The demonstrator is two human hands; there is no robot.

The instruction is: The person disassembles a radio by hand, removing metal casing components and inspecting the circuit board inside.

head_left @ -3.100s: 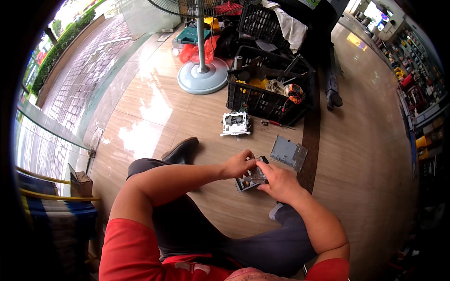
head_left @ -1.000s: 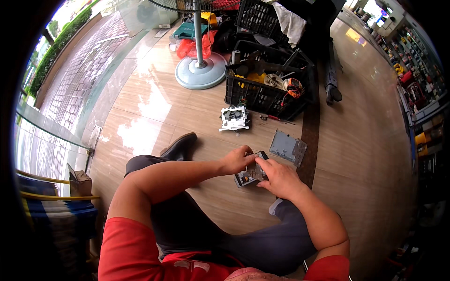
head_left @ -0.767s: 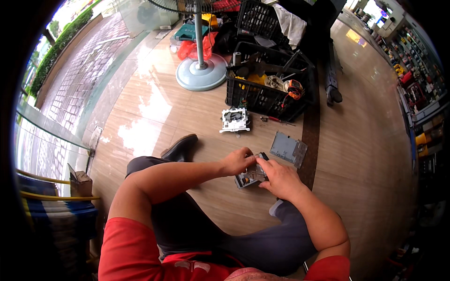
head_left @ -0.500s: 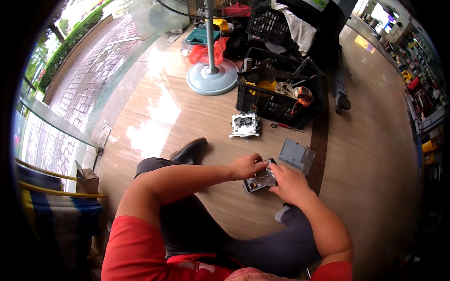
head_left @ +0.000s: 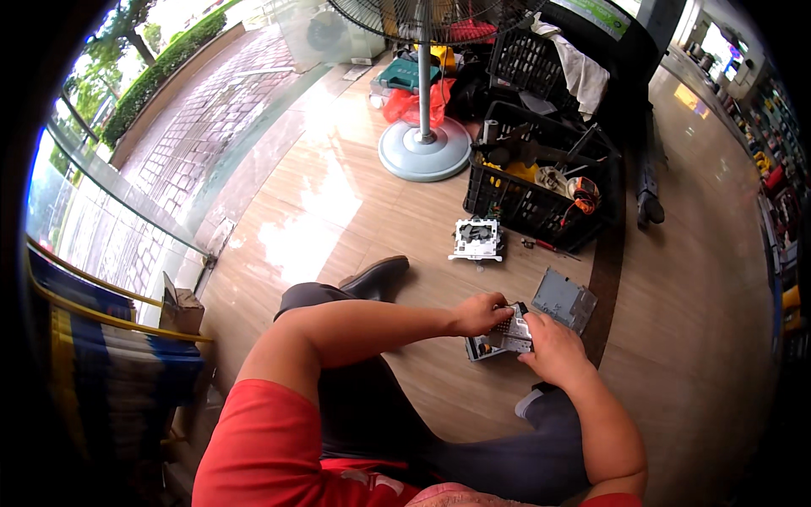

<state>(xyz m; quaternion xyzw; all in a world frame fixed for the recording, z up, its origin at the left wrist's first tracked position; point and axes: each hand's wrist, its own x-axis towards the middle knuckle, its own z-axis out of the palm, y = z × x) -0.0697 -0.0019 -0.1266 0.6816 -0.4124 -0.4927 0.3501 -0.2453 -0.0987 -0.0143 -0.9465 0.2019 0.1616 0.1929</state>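
Both hands grip a perforated silvery metal plate (head_left: 517, 336) low over the floor, in front of my folded legs. My left hand (head_left: 483, 314) has its fingers closed on the far left edge. My right hand (head_left: 553, 346) pinches the right side, thumb toward the top. Below and partly behind the plate sits an open grey metal housing (head_left: 483, 351) with small parts inside, mostly hidden. Just beyond the right hand, a flat grey metal cover (head_left: 564, 300) lies on the floor. Farther off lies a white plastic mechanism (head_left: 477, 241) with a dark centre.
A red-handled screwdriver (head_left: 545, 245) lies beside a black plastic crate (head_left: 528, 201) full of tools. Left of the crate stands a fan's round grey base (head_left: 414, 160). My black shoe (head_left: 380, 279) rests at centre left; a cardboard box (head_left: 182, 311) stands by the glass door.
The whole scene has shifted right in the picture as my head turned. In my hands the metal plate is now tilted so its perforated face shows more clearly. Both hands keep their grip.
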